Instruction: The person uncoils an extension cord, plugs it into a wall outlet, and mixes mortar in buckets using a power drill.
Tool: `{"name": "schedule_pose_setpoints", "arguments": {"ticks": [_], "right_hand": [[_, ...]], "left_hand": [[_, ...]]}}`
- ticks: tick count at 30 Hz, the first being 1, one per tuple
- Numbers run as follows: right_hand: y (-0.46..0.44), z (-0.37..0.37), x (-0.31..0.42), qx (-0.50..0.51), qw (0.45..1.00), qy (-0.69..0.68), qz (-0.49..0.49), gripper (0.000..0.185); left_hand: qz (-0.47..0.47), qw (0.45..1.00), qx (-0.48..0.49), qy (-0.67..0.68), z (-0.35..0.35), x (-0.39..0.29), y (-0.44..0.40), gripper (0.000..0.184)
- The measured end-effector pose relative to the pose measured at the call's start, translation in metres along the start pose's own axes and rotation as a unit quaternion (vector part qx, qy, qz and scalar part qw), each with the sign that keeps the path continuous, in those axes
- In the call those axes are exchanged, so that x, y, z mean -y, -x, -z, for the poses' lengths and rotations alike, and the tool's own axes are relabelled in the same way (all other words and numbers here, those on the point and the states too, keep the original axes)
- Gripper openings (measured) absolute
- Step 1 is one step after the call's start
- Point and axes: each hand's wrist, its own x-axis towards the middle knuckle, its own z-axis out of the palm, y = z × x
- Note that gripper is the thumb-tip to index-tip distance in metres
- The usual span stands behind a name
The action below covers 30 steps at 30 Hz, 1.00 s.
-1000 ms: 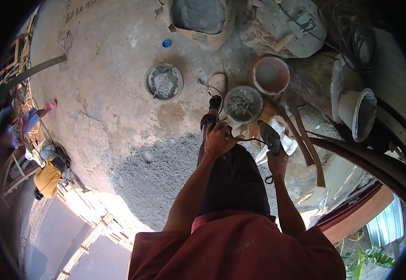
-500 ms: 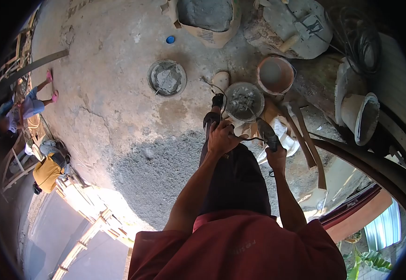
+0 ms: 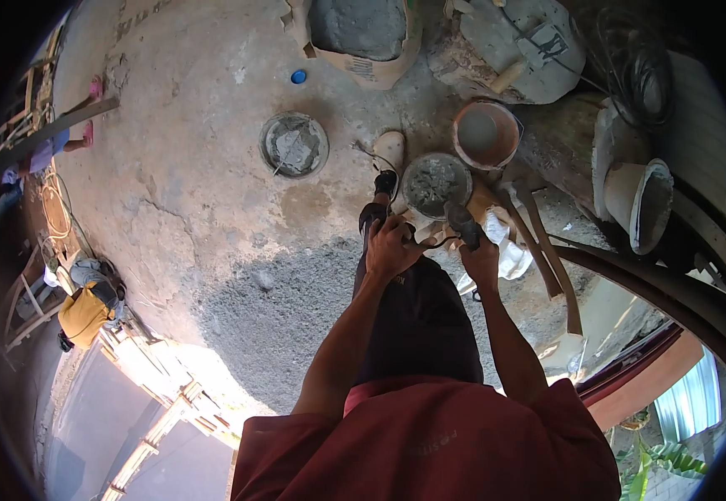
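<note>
My right hand [image 3: 481, 259] is closed round the handle of a dark power tool [image 3: 462, 224], whose front end points at a bucket of grey mix [image 3: 436, 185]. A rod shows faintly, if at all, between tool and mix. My left hand [image 3: 391, 249] grips the black cable [image 3: 436, 244] that runs across to the tool. Just beyond the bucket stands an orange-brown bucket of grey liquid [image 3: 487, 135]. A second round container of grey mix [image 3: 294, 145] sits on the floor to the left.
An open paper sack of grey powder [image 3: 358, 32] stands at the top. Wooden strips [image 3: 544, 250] and a tipped pale container [image 3: 640, 204] lie right. Coiled cable [image 3: 643, 79] is at upper right. At far left are a person's legs [image 3: 79, 138] and a yellow bag [image 3: 86, 317].
My right hand and the tool have moved left, closer to my left hand. The person at far left has moved up along the edge of the view.
</note>
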Motion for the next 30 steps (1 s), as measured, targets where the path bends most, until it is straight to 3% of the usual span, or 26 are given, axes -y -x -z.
{"name": "schedule_pose_setpoints", "arguments": {"ticks": [1,3,4,6,11,13,14,16,17,20,21,25,27,28,30], "right_hand": [[-0.001,-0.008,-0.009,-0.002,1.000,0.003,0.001,0.045],[0.003,-0.020,-0.016,-0.032,0.970,-0.180,-0.162,0.019],[-0.001,-0.018,-0.017,-0.035,0.970,-0.183,-0.155,0.019],[0.009,-0.001,-0.024,-0.016,0.908,-0.306,-0.286,0.018],[0.028,0.037,-0.012,-0.009,0.948,-0.255,-0.192,0.013],[0.036,0.050,0.000,-0.002,0.993,-0.104,-0.051,0.022],[0.043,0.055,-0.003,-0.004,0.993,-0.101,-0.053,0.022],[0.050,0.061,-0.007,0.068,0.994,-0.035,-0.075,0.050],[0.051,0.063,-0.008,0.074,0.995,-0.034,-0.056,0.054],[0.036,0.060,0.011,0.102,0.992,-0.043,-0.064,0.055],[0.026,0.041,0.003,0.073,0.997,-0.019,-0.011,0.054],[-0.002,-0.015,0.005,-0.010,1.000,0.005,0.015,0.045],[0.002,-0.025,0.002,-0.080,0.981,-0.149,-0.100,0.027],[0.003,-0.022,0.000,-0.082,0.980,-0.150,-0.100,0.027],[0.004,-0.005,-0.007,-0.006,0.933,-0.235,-0.273,0.034]], "left_hand": [[-0.002,1.000,-0.005,0.004,-0.001,0.001,-0.001,0.047],[-0.006,1.000,-0.007,0.008,-0.005,0.003,0.004,0.048],[-0.008,1.000,-0.008,0.000,-0.007,0.007,0.002,0.048],[-0.004,1.000,-0.005,-0.007,-0.006,0.009,0.005,0.048],[-0.020,0.999,-0.034,0.001,-0.003,0.001,0.002,0.048],[-0.014,1.000,-0.025,0.004,0.000,0.000,0.000,0.048],[-0.006,1.000,-0.016,0.008,0.001,-0.003,0.000,0.049],[-0.001,1.000,-0.008,0.014,0.000,-0.006,-0.002,0.049],[0.007,1.000,0.002,0.013,0.002,-0.005,-0.003,0.049],[-0.009,1.000,-0.017,0.010,0.001,-0.004,-0.002,0.048],[-0.009,1.000,-0.017,0.008,0.002,-0.003,-0.001,0.048],[0.025,1.000,0.006,0.011,0.004,0.002,0.001,0.049],[0.058,0.998,0.029,0.024,0.002,0.004,0.008,0.050],[0.046,0.999,0.018,0.018,0.001,0.007,0.008,0.051],[0.033,0.999,0.002,0.012,0.002,0.011,0.004,0.051]]}}
